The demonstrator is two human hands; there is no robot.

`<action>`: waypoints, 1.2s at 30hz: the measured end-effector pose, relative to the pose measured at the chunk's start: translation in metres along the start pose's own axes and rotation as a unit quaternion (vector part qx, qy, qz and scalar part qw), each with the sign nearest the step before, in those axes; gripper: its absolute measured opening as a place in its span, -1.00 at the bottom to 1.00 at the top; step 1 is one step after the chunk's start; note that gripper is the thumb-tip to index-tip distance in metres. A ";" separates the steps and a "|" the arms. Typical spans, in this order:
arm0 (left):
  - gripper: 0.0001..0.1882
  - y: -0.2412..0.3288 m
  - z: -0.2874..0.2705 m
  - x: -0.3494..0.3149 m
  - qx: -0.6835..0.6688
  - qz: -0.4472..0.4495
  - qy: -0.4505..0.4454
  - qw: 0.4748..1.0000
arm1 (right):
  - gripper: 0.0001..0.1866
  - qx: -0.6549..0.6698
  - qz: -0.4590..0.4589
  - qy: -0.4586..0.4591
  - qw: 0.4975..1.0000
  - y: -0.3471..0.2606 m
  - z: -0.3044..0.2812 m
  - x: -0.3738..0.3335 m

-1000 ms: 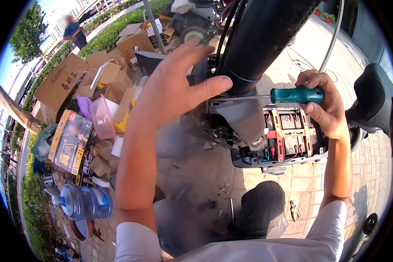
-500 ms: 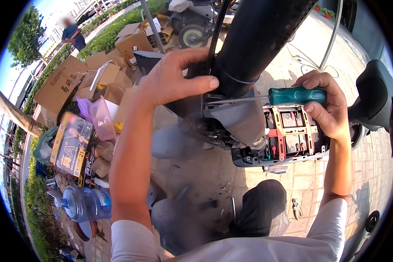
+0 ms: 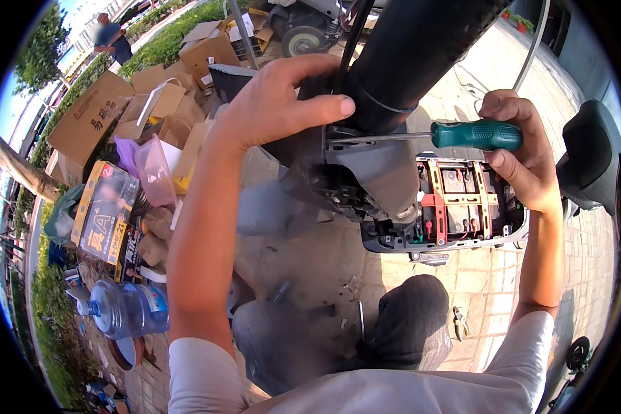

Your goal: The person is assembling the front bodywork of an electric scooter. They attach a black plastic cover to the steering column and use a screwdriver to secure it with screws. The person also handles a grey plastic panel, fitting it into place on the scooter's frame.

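Observation:
My right hand (image 3: pixel 528 155) is closed around the green handle of a screwdriver (image 3: pixel 476 135). The screwdriver lies nearly level, its shaft pointing left into the grey and black plastic cover (image 3: pixel 383 169) below the steering column; its tip is not clear. My left hand (image 3: pixel 283 100) grips the dark front panel (image 3: pixel 303 141) beside the column (image 3: pixel 421 62), thumb on the near side, fingertips hidden behind it. Below the screwdriver, the scooter's open floor compartment (image 3: pixel 428 245) shows several batteries under red and orange metal brackets (image 3: pixel 462 199).
Pliers (image 3: pixel 460 323) lie on the paving right of my knee (image 3: pixel 414 310). At left are cardboard boxes (image 3: pixel 93 127), a pink plastic bin (image 3: pixel 156 172) and a large water bottle (image 3: pixel 127 307). The black seat (image 3: pixel 590 155) stands at right. A person (image 3: pixel 114 41) stands far left.
My right hand and the screwdriver are slightly higher and farther right in view. The whole view has shifted a little. My left hand keeps its hold on the panel.

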State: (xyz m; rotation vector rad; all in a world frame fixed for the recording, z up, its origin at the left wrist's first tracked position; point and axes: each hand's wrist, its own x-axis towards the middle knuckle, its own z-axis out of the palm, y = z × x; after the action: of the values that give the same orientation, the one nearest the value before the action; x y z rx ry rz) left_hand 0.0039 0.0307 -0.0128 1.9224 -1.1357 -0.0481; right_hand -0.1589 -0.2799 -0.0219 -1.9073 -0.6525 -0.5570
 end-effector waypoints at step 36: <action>-0.71 0.003 0.063 -0.070 0.199 0.241 0.280 0.908 | -0.45 -0.030 0.122 -0.035 0.991 -0.003 -0.009 0.000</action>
State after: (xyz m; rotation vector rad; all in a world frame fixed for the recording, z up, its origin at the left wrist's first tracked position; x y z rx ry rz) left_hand -0.0659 0.0393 -0.0749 1.7516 -1.2333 1.0111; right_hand -0.1619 -0.2872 -0.0159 -2.0345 -0.4416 -0.3570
